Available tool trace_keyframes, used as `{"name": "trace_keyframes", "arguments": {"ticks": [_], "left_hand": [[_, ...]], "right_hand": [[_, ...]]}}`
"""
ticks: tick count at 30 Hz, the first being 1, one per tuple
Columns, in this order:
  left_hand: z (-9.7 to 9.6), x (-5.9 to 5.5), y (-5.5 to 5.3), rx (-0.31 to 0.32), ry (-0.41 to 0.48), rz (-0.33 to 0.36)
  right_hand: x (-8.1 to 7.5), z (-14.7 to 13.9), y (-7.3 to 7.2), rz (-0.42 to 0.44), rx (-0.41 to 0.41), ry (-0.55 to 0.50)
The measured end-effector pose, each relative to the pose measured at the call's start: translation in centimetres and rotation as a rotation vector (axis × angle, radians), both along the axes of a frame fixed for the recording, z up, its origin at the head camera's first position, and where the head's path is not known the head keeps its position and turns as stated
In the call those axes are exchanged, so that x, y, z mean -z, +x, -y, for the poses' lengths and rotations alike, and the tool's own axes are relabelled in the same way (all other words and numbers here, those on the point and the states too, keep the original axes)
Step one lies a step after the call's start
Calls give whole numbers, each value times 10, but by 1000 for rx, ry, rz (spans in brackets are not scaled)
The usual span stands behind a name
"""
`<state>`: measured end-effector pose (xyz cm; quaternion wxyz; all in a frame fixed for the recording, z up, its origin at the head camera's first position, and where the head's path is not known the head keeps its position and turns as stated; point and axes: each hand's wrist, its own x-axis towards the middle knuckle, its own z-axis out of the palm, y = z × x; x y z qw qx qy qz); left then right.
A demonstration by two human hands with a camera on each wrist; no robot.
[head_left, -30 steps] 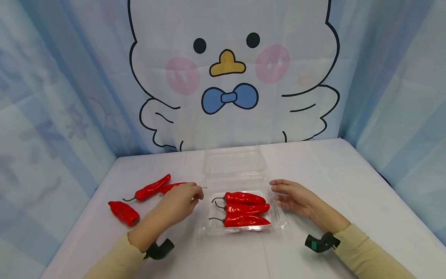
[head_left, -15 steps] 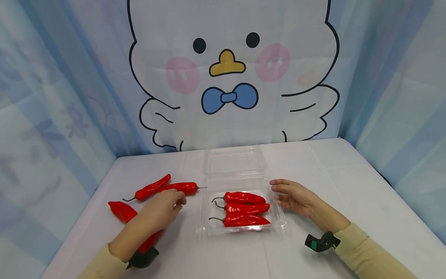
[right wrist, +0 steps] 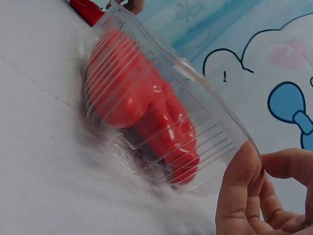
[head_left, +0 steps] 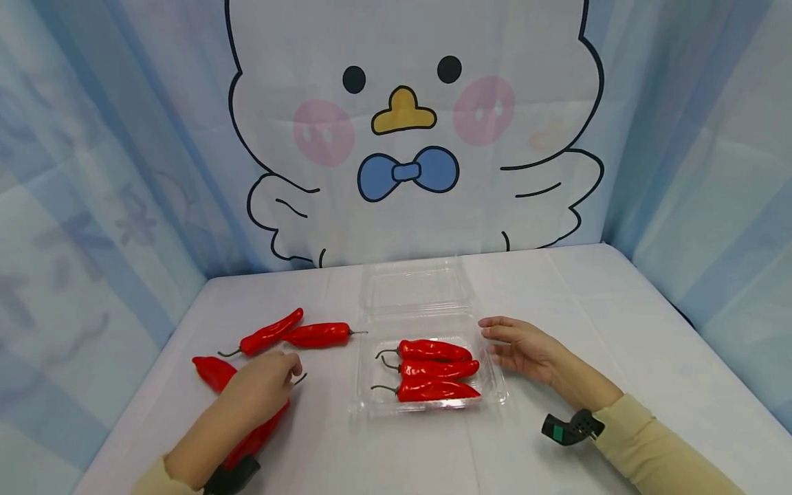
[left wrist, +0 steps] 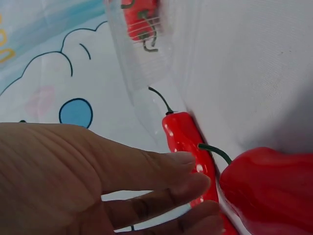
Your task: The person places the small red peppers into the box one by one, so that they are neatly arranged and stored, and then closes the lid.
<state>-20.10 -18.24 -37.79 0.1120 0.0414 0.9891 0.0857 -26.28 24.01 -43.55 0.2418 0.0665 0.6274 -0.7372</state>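
White tablecloth separates the open, clear-plastic hinged box, holding three glossy red peppers, from the left hand, which hovers, thumb and fingers parted, over a loose red pepper. The right hand pinches the box's right rim. Pale-blue printed curtains rise around.

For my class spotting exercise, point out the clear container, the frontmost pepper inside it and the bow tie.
Clear container (head_left: 416,289), head view: bare middle of its open lid.
Frontmost pepper (head_left: 436,391), head view: middle of its red body.
Bow tie (head_left: 406,172), head view: its knot.
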Motion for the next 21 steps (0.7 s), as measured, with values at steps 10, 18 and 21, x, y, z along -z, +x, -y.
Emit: {"name": "trace_keyframes", "arguments": {"ticks": [10,18,21], "left_hand": [[17,7,4,-29,19,42],[20,11,1,-53,21,76],[18,15,1,-66,20,109]], "right_hand": [[-2,0,-1,5,-2,-7],[-3,0,0,-7,-9,-4],[-1,0,1,-12,-19,0]]}}
